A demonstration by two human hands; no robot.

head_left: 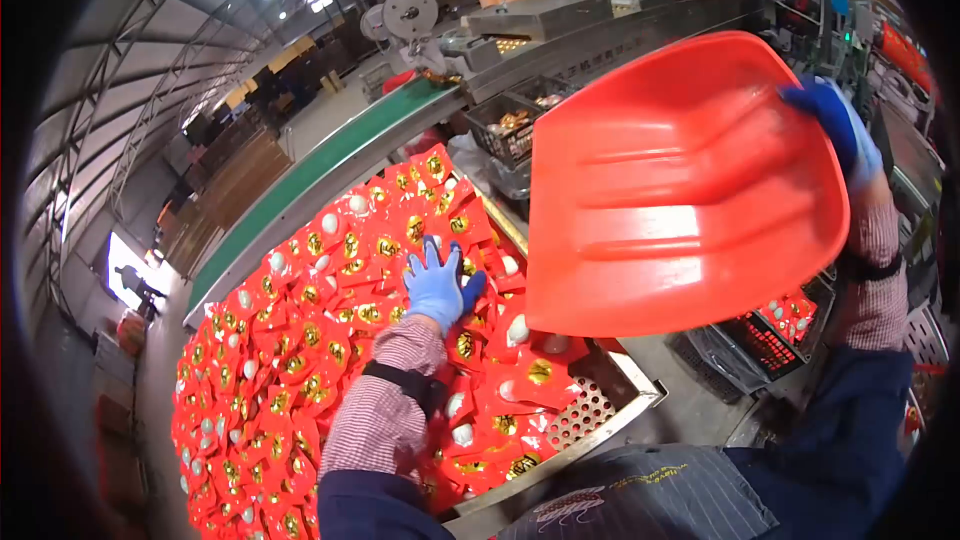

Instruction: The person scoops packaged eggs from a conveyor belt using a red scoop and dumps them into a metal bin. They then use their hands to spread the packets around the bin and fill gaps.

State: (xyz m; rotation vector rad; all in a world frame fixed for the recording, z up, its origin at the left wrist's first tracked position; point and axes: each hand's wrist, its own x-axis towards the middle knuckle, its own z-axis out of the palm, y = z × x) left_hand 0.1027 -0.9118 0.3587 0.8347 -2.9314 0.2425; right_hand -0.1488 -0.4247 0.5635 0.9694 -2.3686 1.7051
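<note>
A heap of red packets (310, 330) with gold print and whitish round contents fills a metal tray (625, 370) with a perforated floor. On top of the heap lies my left hand (437, 285), in a blue glove, fingers spread and nothing in its grip. At the right, my right hand (842, 130), also gloved in blue, holds a big red plastic scoop (690, 190) by its far right edge. The scoop is raised over the tray's right side with its ribbed inner face in view and nothing on it. Part of my right hand's fingers is hidden by the scoop's rim.
Beyond the tray runs a green conveyor belt (320, 165). Black crates (505, 130) with items stand behind the scoop, and another crate (770, 345) with red packets sits below it. Machinery (545, 20) lines the back. A distant person (135, 285) is at the left doorway.
</note>
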